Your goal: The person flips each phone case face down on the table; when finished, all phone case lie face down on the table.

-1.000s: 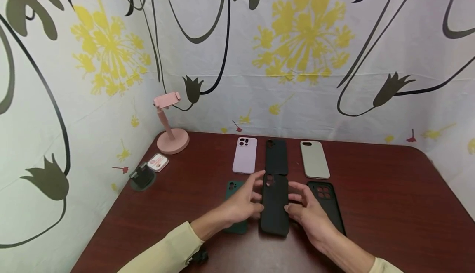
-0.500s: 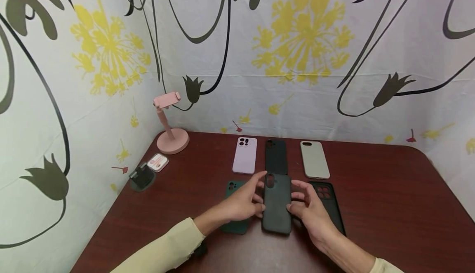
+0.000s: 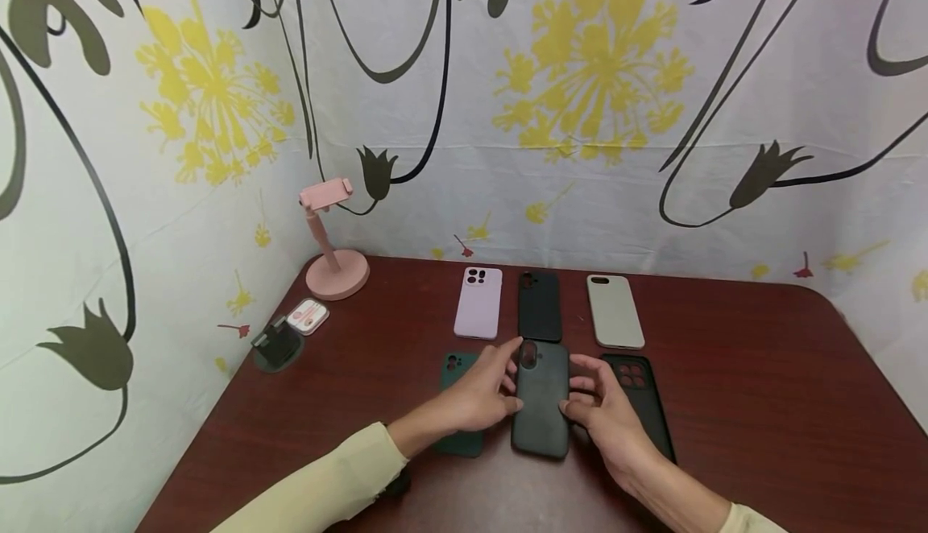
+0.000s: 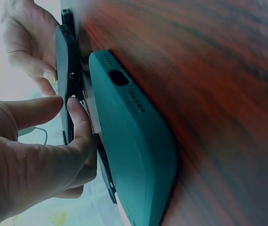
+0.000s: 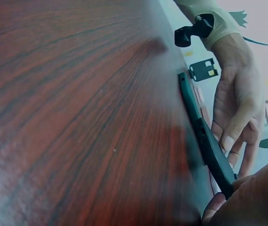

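A dark phone case [image 3: 540, 412] with an oval camera cutout lies between both hands at the table's middle, its back facing up. My left hand [image 3: 474, 398] pinches its left edge, thumb on top and a finger beneath, as the left wrist view shows. On the opposite edge, my right hand [image 3: 607, 424] holds it with thumb and fingers; its fingertips are partly hidden. In the right wrist view the case [image 5: 213, 153] appears slightly raised off the tabletop. A green phone case [image 4: 129, 136] lies under my left forearm, partly covered. Beside my right hand is a black case [image 3: 645, 408] with several camera holes.
Behind the hands lie a lilac case [image 3: 478, 313], another black case [image 3: 540, 307] and a cream case [image 3: 616, 314]. At the left stand a pink phone stand [image 3: 337, 277] and a dark folding stand [image 3: 278, 345], near a small white-and-pink item [image 3: 308, 317].
The held case has tilted, so its back now looks lighter and its oval cutout shows clearly. It shifted slightly right. Both hands keep their hold, nearly in place.
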`<state>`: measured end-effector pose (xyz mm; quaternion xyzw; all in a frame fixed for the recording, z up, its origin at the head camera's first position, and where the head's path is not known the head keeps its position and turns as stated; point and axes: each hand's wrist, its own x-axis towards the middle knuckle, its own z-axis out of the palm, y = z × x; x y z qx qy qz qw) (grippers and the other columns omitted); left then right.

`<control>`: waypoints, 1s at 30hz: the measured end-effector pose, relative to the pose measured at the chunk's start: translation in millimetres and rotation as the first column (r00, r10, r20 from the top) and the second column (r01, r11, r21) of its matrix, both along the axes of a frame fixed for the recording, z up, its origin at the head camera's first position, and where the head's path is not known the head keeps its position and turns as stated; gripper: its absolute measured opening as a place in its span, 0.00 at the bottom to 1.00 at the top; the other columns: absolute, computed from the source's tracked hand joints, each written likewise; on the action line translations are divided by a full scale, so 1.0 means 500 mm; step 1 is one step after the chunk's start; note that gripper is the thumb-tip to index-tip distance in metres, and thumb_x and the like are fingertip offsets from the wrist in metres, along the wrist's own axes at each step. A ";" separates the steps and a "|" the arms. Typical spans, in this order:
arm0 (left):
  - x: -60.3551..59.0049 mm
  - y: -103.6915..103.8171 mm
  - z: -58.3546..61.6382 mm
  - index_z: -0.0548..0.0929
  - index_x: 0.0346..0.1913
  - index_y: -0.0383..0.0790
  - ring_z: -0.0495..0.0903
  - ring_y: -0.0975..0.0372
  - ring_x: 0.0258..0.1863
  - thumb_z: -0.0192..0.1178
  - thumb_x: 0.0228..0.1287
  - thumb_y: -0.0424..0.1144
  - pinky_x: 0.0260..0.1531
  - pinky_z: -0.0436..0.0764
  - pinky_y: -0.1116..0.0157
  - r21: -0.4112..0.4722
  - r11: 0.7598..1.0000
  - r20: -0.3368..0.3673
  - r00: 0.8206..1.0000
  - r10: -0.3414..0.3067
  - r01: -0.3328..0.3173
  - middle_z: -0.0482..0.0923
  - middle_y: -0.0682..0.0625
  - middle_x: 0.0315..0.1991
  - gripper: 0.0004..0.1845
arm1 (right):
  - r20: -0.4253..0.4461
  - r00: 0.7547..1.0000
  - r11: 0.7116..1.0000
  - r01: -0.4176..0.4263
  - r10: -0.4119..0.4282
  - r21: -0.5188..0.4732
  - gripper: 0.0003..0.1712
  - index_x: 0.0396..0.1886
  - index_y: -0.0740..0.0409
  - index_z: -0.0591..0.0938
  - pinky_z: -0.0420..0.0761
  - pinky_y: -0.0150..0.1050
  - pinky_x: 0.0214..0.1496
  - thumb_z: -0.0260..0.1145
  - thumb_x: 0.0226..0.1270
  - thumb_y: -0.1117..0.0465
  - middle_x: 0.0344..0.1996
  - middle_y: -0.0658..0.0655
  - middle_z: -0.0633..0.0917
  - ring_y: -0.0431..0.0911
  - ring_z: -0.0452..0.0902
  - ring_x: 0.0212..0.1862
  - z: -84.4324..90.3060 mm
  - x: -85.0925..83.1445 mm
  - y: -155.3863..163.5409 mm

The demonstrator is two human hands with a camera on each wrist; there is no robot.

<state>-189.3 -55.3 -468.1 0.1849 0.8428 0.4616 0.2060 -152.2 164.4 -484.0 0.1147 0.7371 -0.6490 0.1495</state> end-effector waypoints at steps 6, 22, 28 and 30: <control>-0.002 -0.001 0.003 0.55 0.85 0.43 0.78 0.55 0.56 0.66 0.72 0.32 0.46 0.81 0.63 0.048 0.998 0.105 0.993 0.044 -0.050 0.67 0.42 0.61 0.45 | -0.010 1.000 0.998 -0.021 0.022 0.052 0.41 0.81 0.49 0.59 0.80 0.40 0.56 0.63 0.74 0.72 0.68 0.64 0.68 0.56 0.72 0.65 0.006 0.002 -0.005; -0.006 0.012 -0.011 0.54 0.85 0.37 0.71 0.58 0.54 0.69 0.70 0.34 0.50 0.75 0.63 -0.037 0.997 0.075 0.994 0.076 -0.073 0.64 0.44 0.62 0.47 | -0.128 0.988 0.974 -0.052 0.082 0.221 0.38 0.81 0.59 0.59 0.78 0.49 0.62 0.60 0.75 0.74 0.68 0.66 0.68 0.58 0.69 0.68 -0.013 0.004 -0.026; -0.005 0.019 -0.011 0.53 0.85 0.38 0.72 0.57 0.56 0.69 0.69 0.31 0.48 0.76 0.63 -0.074 0.996 0.075 0.995 0.064 -0.058 0.62 0.43 0.64 0.48 | -0.151 0.986 0.967 -0.025 0.065 0.255 0.37 0.79 0.61 0.61 0.78 0.48 0.60 0.60 0.75 0.74 0.66 0.66 0.68 0.58 0.69 0.66 -0.012 0.009 -0.032; -0.003 0.020 -0.010 0.53 0.85 0.38 0.72 0.56 0.59 0.70 0.70 0.34 0.50 0.77 0.61 -0.083 0.995 0.075 0.995 0.068 -0.062 0.62 0.43 0.66 0.49 | -0.153 0.986 0.964 -0.022 0.064 0.266 0.37 0.79 0.61 0.62 0.78 0.47 0.59 0.61 0.74 0.74 0.65 0.66 0.68 0.57 0.69 0.65 -0.012 0.009 -0.032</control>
